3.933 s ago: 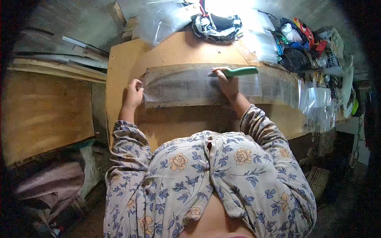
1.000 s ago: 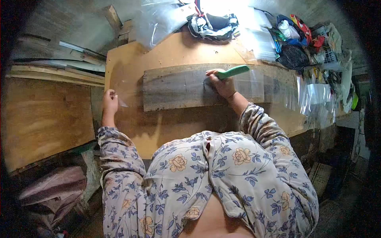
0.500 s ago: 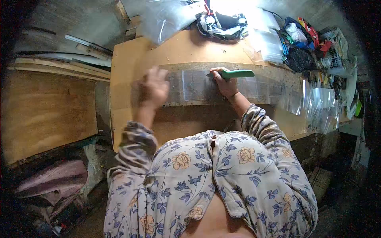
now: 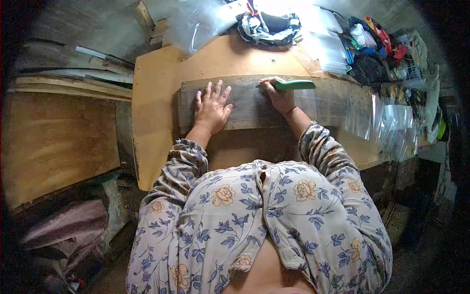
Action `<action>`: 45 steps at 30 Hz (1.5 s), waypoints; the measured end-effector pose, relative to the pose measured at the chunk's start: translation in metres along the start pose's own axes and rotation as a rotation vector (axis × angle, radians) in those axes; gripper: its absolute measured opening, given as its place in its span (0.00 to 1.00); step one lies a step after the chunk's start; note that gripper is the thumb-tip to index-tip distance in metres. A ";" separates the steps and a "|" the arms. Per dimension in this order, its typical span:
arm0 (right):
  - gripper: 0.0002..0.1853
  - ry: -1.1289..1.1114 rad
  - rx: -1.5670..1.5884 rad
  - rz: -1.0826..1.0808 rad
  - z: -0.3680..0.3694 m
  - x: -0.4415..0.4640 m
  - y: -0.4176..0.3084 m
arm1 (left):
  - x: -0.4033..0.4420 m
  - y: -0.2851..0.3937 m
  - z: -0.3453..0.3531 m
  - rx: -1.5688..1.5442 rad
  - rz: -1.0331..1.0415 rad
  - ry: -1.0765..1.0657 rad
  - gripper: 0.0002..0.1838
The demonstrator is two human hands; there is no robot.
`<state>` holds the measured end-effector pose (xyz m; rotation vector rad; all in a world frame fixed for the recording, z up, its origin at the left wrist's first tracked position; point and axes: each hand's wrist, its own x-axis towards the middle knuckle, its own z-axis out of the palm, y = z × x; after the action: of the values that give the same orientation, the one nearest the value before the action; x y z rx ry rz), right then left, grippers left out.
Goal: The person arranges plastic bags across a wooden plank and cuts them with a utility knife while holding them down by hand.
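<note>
Fierce white light (image 4: 311,12) pours in just past twelve o'clock, washing out everything around it! Round to eleven, a drab grey wall (image 4: 93,24) sits behind long wooden planks (image 4: 63,88) lying at ten. At nine, there's a broad brown wooden panel (image 4: 58,147); below it, at eight, a crumpled pinkish cloth (image 4: 71,223). Across the middle stretches the tan wooden surface (image 4: 152,115), and at two, colourful bags (image 4: 369,46) crowd beside a pale plastic crate (image 4: 413,68). Down at four, deep shadow; the details can't be made out.
</note>
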<state>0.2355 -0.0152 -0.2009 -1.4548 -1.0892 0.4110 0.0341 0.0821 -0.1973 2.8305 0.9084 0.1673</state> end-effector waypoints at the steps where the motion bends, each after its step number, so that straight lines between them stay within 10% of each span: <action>1: 0.06 0.028 0.032 -0.023 0.000 -0.002 -0.005 | 0.000 0.000 -0.001 0.001 0.000 -0.009 0.28; 45: 0.06 0.045 -0.176 -0.024 0.015 -0.011 -0.015 | -0.032 -0.070 -0.024 0.022 -0.153 -0.053 0.30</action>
<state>0.2124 -0.0174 -0.1947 -1.5963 -1.1276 0.2695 -0.0357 0.1224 -0.1892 2.7561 1.1154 0.0627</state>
